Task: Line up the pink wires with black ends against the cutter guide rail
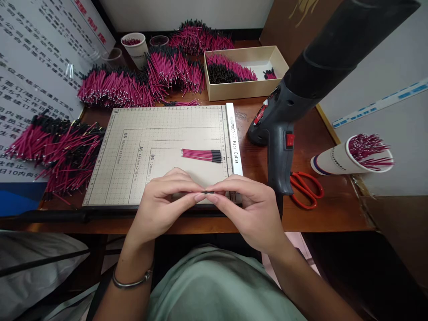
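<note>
My left hand (163, 203) and my right hand (249, 209) meet over the near edge of a beige paper cutter board (133, 156). Between their fingertips they pinch a short thin wire piece with a black sleeve (209, 192). A small row of pink wires with black ends (202, 155) lies side by side on the board, just beyond my fingers. A metal bangle sits on my left wrist.
Heaps of pink and black wires (60, 147) cover the table's left and back. A cardboard box (245, 71) holds more. A black heat gun (284, 125) stands to the right, with red scissors (306, 189) beside it and a paper cup of wires (354, 156) further right.
</note>
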`<state>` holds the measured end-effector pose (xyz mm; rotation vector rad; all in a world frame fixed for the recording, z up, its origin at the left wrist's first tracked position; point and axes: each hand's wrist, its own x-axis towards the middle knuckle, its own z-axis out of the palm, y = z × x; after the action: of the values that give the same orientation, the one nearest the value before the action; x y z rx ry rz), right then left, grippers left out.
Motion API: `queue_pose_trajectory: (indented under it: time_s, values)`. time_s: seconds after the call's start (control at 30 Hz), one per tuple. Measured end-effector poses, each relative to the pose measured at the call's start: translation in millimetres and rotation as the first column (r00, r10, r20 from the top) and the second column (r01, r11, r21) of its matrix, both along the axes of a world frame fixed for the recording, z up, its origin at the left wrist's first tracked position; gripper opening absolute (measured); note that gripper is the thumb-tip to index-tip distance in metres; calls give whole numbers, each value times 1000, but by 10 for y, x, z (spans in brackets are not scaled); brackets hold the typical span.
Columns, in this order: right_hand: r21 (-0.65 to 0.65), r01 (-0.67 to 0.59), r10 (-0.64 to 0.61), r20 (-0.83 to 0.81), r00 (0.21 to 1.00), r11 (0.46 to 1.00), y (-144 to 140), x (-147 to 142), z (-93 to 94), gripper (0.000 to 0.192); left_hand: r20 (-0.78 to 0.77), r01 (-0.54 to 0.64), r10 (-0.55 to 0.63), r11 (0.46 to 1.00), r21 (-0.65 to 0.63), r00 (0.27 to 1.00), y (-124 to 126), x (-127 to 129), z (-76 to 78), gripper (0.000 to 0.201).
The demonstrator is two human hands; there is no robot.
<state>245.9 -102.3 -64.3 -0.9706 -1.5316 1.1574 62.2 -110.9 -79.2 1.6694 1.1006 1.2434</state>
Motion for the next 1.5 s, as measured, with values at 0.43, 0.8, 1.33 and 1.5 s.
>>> queue_pose_trajectory:
  time_s: [0.43, 0.8, 1.33, 1.5]
  values:
    - [-6, -1, 1, -4, 1000, 1000, -2, -5, -2, 11, -21, 15, -15, 1000, 4, 1000, -8, -12, 4, 9]
    - [-7, 3, -3, -7, 1000, 1000, 7, -8, 3, 14, -13, 19, -19, 1000, 3, 1000, 2, -10, -5, 12]
    - [-22, -8, 7, -48, 999, 1000, 6, -3, 10, 18, 9, 34, -35, 999, 16, 999, -2, -16, -20, 10]
    - [0, 9, -9, -82, 997, 1000, -23, -11, 33, 16, 35, 37, -37, 999, 4, 999, -24, 7, 9, 11]
